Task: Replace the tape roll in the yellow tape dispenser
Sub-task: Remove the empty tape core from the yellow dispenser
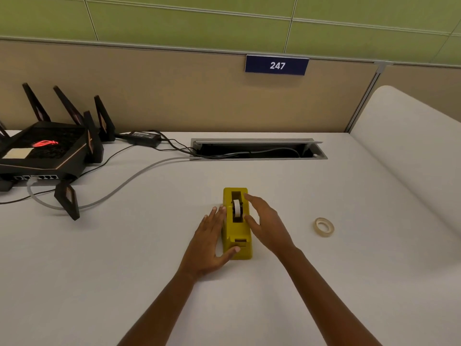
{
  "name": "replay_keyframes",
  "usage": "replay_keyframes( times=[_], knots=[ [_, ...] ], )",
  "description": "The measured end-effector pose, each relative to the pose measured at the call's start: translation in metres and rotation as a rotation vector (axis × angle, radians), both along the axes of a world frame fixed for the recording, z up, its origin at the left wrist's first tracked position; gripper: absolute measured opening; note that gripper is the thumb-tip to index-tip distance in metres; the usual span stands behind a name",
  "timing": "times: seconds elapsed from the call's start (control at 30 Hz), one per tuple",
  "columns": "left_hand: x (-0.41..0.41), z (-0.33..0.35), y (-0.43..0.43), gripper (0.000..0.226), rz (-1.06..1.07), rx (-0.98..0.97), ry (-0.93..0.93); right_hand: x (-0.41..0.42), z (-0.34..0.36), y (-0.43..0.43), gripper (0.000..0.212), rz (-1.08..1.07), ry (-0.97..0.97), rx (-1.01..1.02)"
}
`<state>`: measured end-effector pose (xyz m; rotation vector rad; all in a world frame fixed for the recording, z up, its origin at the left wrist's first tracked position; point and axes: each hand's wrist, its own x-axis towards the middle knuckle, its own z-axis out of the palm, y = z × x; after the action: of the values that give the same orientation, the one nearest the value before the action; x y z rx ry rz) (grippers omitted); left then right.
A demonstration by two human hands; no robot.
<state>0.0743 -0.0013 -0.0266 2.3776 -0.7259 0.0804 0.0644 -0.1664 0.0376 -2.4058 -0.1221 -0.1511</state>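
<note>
The yellow tape dispenser point(237, 237) stands on the white desk point(124, 245), its cutter end toward me. A white tape roll point(237, 208) sits upright in its slot. My left hand point(212, 240) lies flat against the dispenser's left side, fingers spread, thumb touching the near left corner. My right hand point(267, 221) rests against the right side with fingers apart, fingertips at the top edge beside the slot. A second, cream-coloured tape roll point(323, 227) lies flat on the desk to the right, apart from both hands.
A black router point(47, 151) with upright antennas sits at the far left, with grey and black cables point(129, 181) trailing to an open cable hatch point(257, 149) at the back. A beige partition point(174, 96) closes the desk's far side. A white curved panel point(411, 151) rises on the right.
</note>
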Motion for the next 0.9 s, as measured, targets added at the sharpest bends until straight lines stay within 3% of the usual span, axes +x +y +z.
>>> replay_keyframes(
  times=[0.37, 0.9],
  knots=[
    [0.000, 0.000, -0.001, 0.086, -0.035, -0.075, 0.001, 0.018, 0.003, 0.012, 0.056, 0.057, 0.077, -0.305],
    [-0.001, 0.000, -0.001, 0.088, -0.034, -0.107, 0.011, 0.025, 0.001, 0.012, 0.046, 0.036, -0.015, -0.306]
  ],
)
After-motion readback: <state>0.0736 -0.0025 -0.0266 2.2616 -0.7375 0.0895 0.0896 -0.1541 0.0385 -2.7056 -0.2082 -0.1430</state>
